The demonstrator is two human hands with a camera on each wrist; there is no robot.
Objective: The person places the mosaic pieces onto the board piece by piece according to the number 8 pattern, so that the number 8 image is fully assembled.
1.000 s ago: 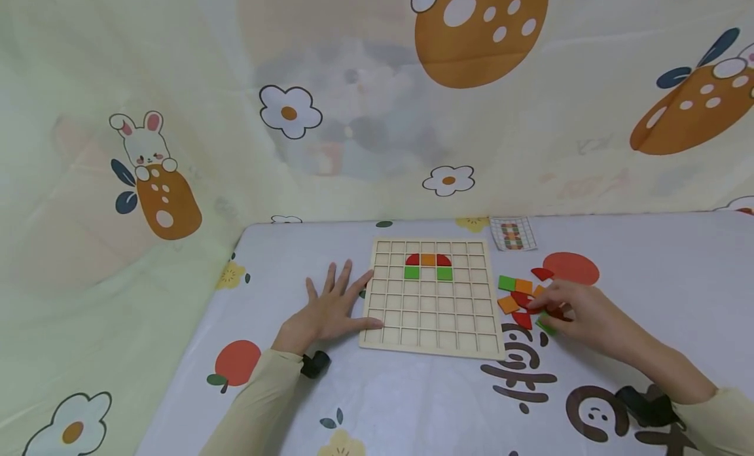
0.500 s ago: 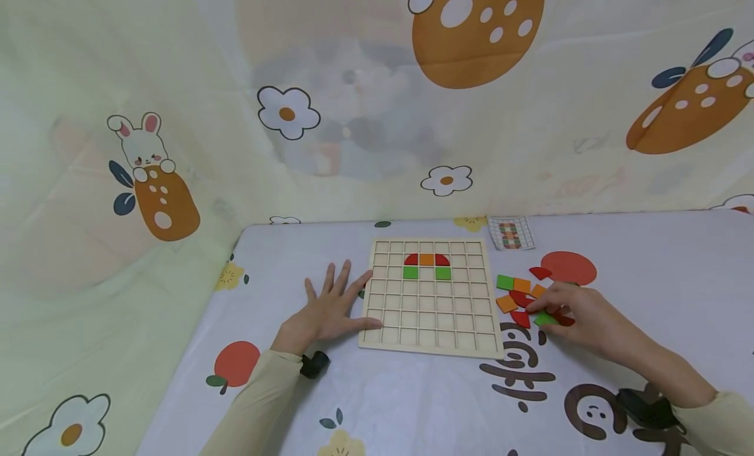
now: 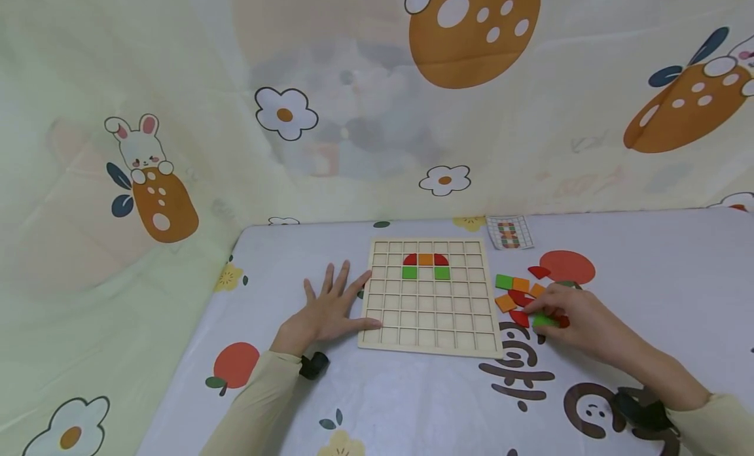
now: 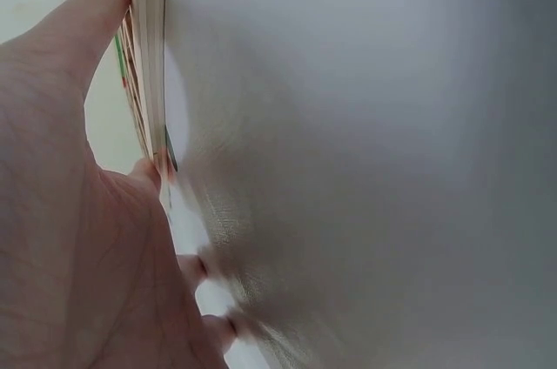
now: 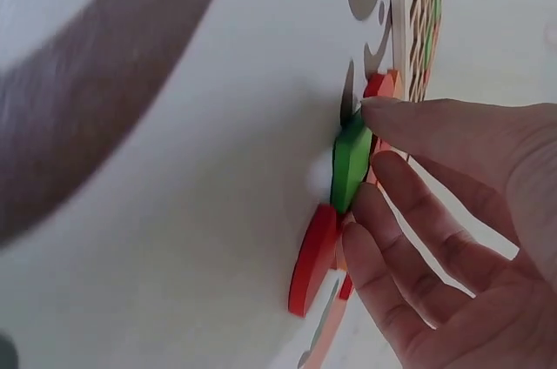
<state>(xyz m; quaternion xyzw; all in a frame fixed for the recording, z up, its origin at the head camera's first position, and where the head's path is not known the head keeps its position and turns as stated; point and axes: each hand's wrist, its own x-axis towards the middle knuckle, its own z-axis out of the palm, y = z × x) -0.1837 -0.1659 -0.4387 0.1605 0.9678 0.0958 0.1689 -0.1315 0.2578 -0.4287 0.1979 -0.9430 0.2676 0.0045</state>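
Observation:
A pale wooden grid board point(image 3: 412, 312) lies on the table, with red quarter-round pieces, an orange square and two green squares in its upper cells. My left hand point(image 3: 326, 315) is spread at its left edge, thumb and index fingertip on the frame; the left wrist view shows the thumb against the board's side. To the right of the board, my right hand point(image 3: 580, 318) has its thumb and curled fingers at a green square tile point(image 5: 350, 156). The thumb tip is on one end, fingertips close to the other. Beside it sits a red piece point(image 5: 313, 256).
Loose pieces lie close around the right hand: another green tile point(image 3: 504, 282), orange tiles point(image 3: 505, 303) and red pieces point(image 3: 538, 271). A small printed pattern card point(image 3: 510, 233) lies behind them. A patterned cloth point(image 3: 347, 63) hangs at the table's back edge.
The right hand's thumb and fingers have shifted slightly around the green tile, and more of that tile shows now. The left hand keeps its place on the board.

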